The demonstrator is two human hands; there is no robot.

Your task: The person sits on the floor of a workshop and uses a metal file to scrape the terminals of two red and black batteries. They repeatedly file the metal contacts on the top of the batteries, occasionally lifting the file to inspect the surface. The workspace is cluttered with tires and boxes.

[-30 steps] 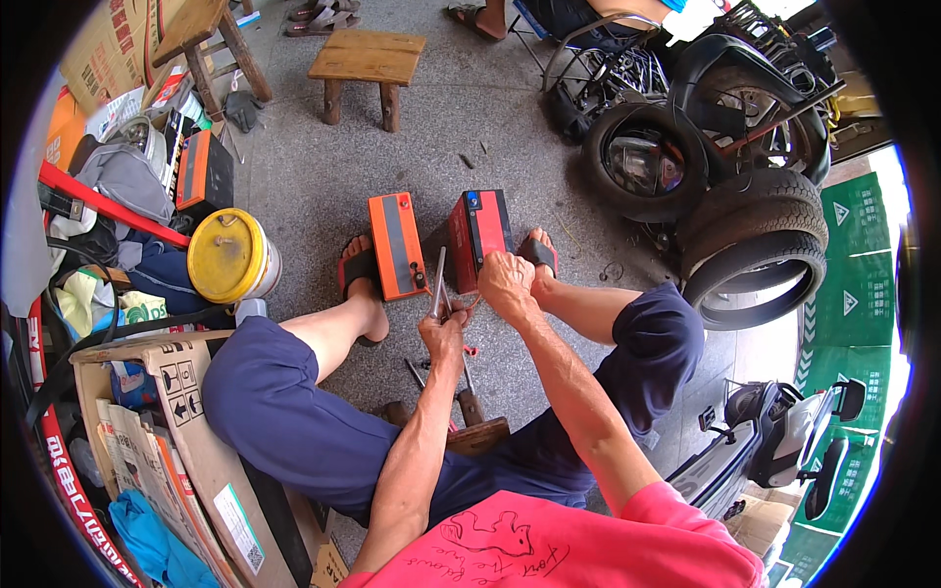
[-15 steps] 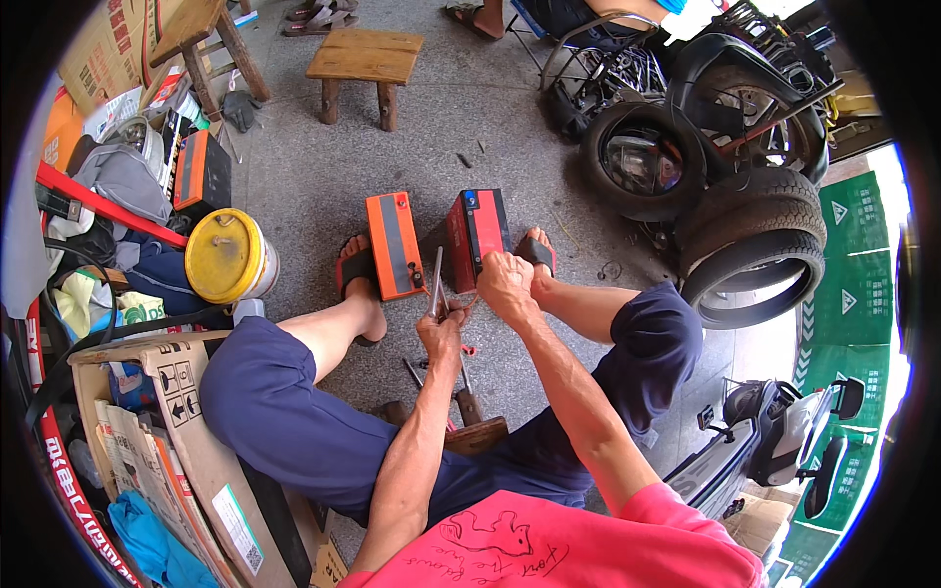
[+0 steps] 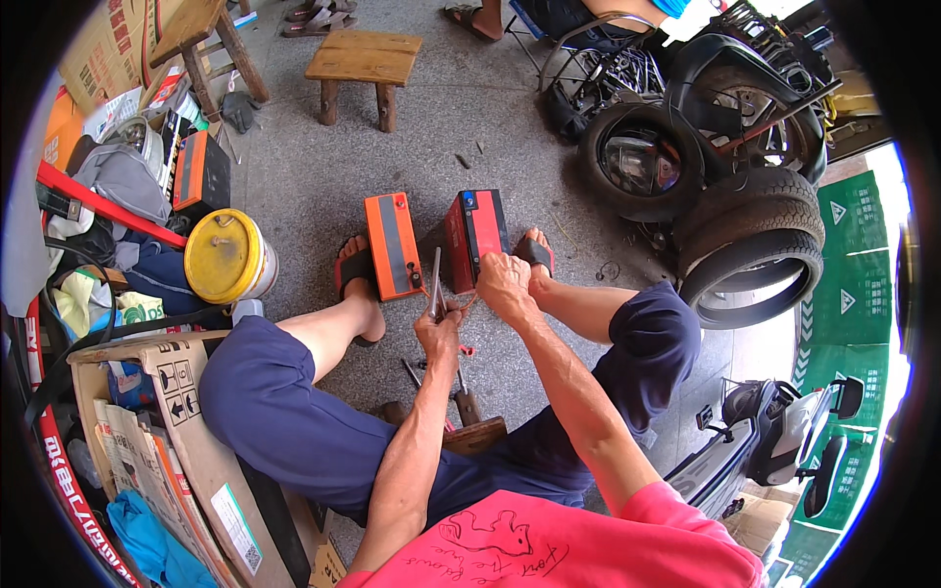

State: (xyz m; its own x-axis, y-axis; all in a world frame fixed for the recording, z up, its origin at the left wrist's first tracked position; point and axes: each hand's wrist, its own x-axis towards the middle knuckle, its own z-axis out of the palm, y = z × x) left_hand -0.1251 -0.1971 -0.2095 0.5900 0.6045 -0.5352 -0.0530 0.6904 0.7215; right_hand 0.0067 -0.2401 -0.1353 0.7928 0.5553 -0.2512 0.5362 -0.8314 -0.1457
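Since a second ago almost nothing has shifted: our left hand (image 3: 438, 328) has crept a little nearer the gap between the two batteries, and our right hand (image 3: 503, 284) has stayed pressed on the red one. We sit low on the concrete floor (image 3: 323, 186), feet in sandals either side of the work. The left hand is clenched around a slim metal tool (image 3: 435, 284), its tip raised beside the orange battery (image 3: 392, 245). The right hand grips the near corner of the red battery (image 3: 476, 233), which stands on edge, just apart from the orange one. We judge the job at the terminals to be mid-step, not finished. More tools (image 3: 461, 392) lie below our wrists.
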